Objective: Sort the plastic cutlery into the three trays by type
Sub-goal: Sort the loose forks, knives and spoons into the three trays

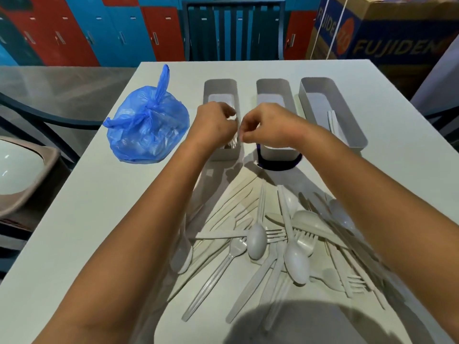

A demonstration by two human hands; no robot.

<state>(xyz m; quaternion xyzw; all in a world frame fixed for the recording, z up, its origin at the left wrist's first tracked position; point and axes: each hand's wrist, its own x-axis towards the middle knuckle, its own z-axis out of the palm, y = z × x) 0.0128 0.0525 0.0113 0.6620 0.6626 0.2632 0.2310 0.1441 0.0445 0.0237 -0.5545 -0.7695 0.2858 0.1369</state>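
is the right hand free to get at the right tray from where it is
Probably yes: the right hand hovers over the middle tray, and the right tray beside it stands open-topped with nothing between, though its fingers seem to be pinching something.

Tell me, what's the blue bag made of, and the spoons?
The blue bag looks like thin, shiny plastic film: it crinkles, lets light through and is knotted on top. The spoons look like hard, smooth, off-white plastic with a soft sheen.

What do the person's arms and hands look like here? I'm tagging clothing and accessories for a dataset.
Both forearms are bare as far as the frame shows: no sleeves, gloves, watch or bracelets. The left hand and right hand show no rings on the visible parts of the fingers, though these are blurred.
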